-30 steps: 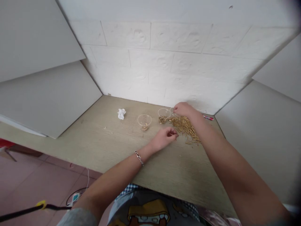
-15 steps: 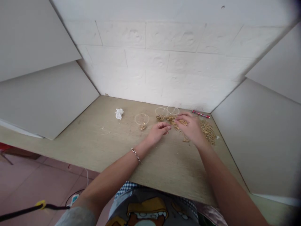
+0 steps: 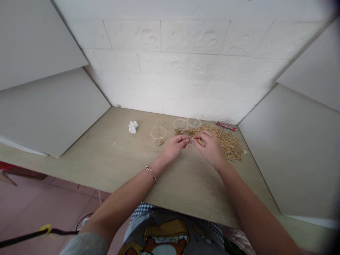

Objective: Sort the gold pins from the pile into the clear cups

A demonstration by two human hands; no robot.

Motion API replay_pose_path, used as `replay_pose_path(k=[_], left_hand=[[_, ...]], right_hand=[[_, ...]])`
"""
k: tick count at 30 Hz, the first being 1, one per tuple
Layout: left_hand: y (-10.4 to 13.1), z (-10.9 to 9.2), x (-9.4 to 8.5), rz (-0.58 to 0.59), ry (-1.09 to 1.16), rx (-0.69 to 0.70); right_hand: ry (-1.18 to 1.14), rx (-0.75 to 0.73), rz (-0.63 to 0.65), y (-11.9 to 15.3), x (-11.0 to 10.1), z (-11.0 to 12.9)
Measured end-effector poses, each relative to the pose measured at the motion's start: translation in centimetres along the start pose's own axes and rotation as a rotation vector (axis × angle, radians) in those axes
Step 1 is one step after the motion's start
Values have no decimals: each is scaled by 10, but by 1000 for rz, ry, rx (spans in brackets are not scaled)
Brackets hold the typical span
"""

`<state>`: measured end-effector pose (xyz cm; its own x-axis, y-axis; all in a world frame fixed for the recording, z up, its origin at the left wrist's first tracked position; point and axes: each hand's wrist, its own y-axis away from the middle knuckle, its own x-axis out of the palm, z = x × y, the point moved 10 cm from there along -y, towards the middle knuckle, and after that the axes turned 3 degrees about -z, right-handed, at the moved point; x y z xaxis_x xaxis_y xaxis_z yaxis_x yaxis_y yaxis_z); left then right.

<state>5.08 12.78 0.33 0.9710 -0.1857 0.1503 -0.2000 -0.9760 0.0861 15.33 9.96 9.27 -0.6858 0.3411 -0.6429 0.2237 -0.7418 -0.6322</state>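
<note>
My left hand [image 3: 175, 146] and my right hand [image 3: 210, 147] meet fingertip to fingertip over the wooden table. Between them is a small gold-coloured piece [image 3: 191, 138], pinched from both sides; its details are too small to tell. A spread of thin gold-coloured pins [image 3: 231, 145] lies behind and to the right of my right hand. Clear round cups stand at the back: one [image 3: 158, 133] left of my left hand with a few small gold parts, another [image 3: 181, 125] behind my fingers with more parts, and a third [image 3: 194, 123] beside it.
A crumpled white tissue [image 3: 132, 127] lies on the table [image 3: 106, 141] at the left. Near the back wall sits a red pen-like tube [image 3: 226, 126]. Grey panels [image 3: 294, 152] border the table on both sides. A dark cable [image 3: 23, 238] hangs at lower left.
My right hand has moved left and down from above the pins, and its fingertips now meet those of my left hand at the small gold piece. The view has shifted slightly.
</note>
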Motion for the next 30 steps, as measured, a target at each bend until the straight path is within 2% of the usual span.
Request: replay_pose_path(k=[6, 21, 25, 30], left_hand=[[-1, -2, -4, -37, -7, 12], [-1, -8, -3, -16, -112, 65], [0, -12, -4, -29, -221, 117], [4, -22, -6, -58, -478, 195]], right_hand=[[45, -8, 4, 1, 1, 0], [48, -19, -3, 4, 2, 1], [61, -13, 27, 4, 5, 0], [47, -22, 76, 4, 9, 0]])
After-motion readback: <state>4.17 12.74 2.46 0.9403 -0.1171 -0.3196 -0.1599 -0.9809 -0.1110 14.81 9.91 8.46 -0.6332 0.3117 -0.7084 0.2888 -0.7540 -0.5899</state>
